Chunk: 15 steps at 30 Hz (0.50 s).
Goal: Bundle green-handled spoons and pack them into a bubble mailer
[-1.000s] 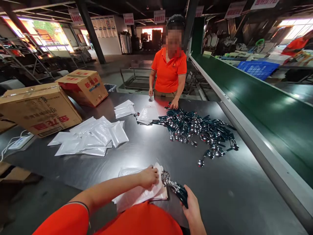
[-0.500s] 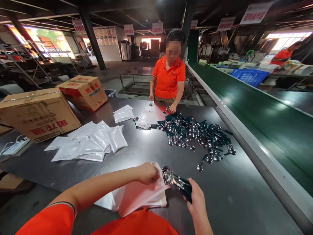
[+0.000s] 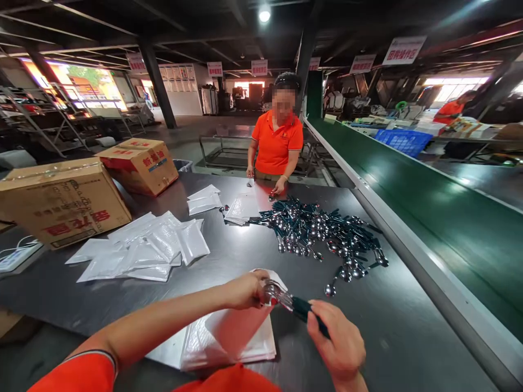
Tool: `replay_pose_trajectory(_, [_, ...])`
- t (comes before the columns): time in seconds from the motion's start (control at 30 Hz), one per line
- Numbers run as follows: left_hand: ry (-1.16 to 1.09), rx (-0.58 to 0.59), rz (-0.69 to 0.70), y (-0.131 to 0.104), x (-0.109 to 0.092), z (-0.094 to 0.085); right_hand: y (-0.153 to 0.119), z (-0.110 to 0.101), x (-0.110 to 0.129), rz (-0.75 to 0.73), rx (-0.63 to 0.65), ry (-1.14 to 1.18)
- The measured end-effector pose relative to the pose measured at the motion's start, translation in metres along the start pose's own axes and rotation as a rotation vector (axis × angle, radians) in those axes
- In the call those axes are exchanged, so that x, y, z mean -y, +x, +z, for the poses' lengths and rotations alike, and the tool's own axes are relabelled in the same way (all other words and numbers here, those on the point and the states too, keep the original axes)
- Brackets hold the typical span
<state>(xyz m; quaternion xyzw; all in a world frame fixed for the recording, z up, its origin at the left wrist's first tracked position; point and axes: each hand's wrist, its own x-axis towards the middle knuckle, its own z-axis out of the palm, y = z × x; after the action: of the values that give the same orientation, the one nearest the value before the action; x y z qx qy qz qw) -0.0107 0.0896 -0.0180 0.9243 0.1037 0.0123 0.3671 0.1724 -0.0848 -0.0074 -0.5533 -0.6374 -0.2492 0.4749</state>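
My left hand [image 3: 247, 289] is closed on the edge of a white padded envelope [image 3: 245, 326], above a stack of flat envelopes [image 3: 208, 343] at the table's near edge. In my right hand [image 3: 339, 340] is a bundle of spoons [image 3: 300, 307], gripped by the dark handles. Their shiny bowls point left and sit at the envelope's opening, beside my left fingers. Beyond my hands lies a large pile of dark-handled spoons [image 3: 327, 228]. Several filled-looking white envelopes [image 3: 143, 245] lie spread on the left of the table.
Across the table [image 3: 229, 258], a person in an orange shirt [image 3: 278, 144] handles spoons beside more envelopes [image 3: 242, 208]. Two cardboard boxes [image 3: 61, 204] stand at the left. A green conveyor [image 3: 408, 218] runs along the right, with a blue crate [image 3: 402, 141] beyond it.
My right hand has turned and brought the spoon bowls left against the envelope's mouth. My left hand has lifted the envelope's edge toward them. The camera view has tilted up slightly.
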Motion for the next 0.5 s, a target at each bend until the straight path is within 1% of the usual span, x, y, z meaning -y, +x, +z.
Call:
replay_pose_trajectory(0.03, [0.000,0.007,0.023,0.001,-0.002,0.002,0.006,-0.001,0.006,-0.093,0.041,0.009])
replay_pose_trajectory(0.07, [0.016,0.012,0.062,0.002,-0.005,0.003,0.012,-0.001,0.011,-0.142,0.084,0.024])
replay_pose_trajectory(0.1, [0.042,0.010,0.113,0.002,-0.009,0.005,0.017,0.001,0.015,-0.149,0.136,0.044])
replay_pose_trajectory(0.17, [0.111,0.004,0.243,0.003,-0.022,0.009,0.026,0.007,0.022,-0.085,0.253,0.077])
replay_pose_trajectory(0.23, [0.188,-0.037,0.331,0.001,-0.037,0.010,0.032,0.010,0.025,-0.005,0.317,0.039])
replay_pose_trajectory(0.27, [0.210,-0.066,0.348,0.000,-0.044,0.010,0.035,0.010,0.025,0.033,0.309,0.005])
replay_pose_trajectory(0.3, [0.222,-0.100,0.353,-0.002,-0.051,0.008,0.036,0.007,0.024,0.077,0.268,-0.014])
replay_pose_trajectory(0.37, [0.219,-0.199,0.337,-0.008,-0.063,0.001,0.037,0.000,0.020,0.228,0.145,0.058])
replay_pose_trajectory(0.43, [0.213,-0.298,0.348,-0.014,-0.072,-0.008,0.033,-0.007,0.016,0.420,0.079,0.287])
replay_pose_trajectory(0.5, [0.219,-0.363,0.379,-0.019,-0.079,-0.016,0.024,-0.006,0.016,0.543,0.112,0.508])
